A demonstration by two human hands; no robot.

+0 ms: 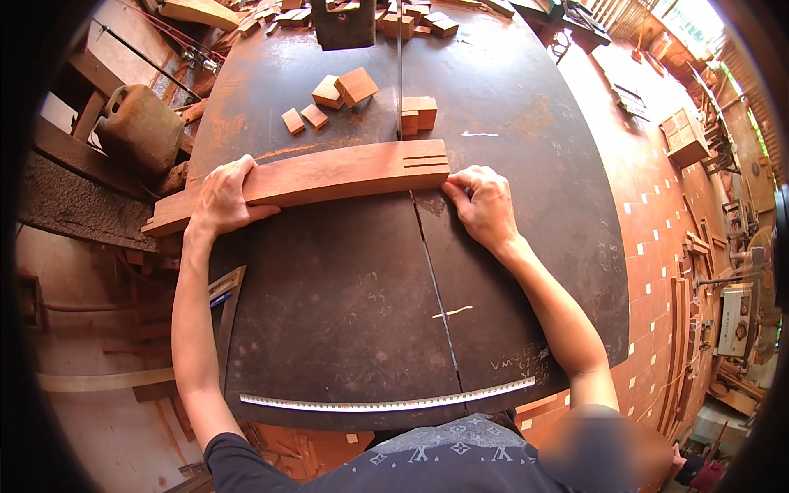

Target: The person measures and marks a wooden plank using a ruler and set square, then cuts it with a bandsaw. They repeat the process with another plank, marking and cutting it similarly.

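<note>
Across the dark surface (pixel 329 287), a wooden beam (pixel 341 174) runs from beyond the left hand (pixel 223 197), which clasps it with thumb spread, to the right hand (pixel 486 205), curled at its end, grip unclear.

Grimy jerrycan (pixel 141 131) at left, wooden box (pixel 685 138) at right, reddish tiled floor (pixel 662 226)

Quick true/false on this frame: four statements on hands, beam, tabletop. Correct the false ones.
1. The left hand grips the long reddish-brown wooden beam. True.
2. The right hand is at the beam's left end. False: the right hand is at its right end.
3. A thin white measuring strip lies along the dark flat tabletop's near edge. True.
4. Small reddish wooden blocks lie nearer the person than the beam. False: the blocks lie beyond it.
</note>
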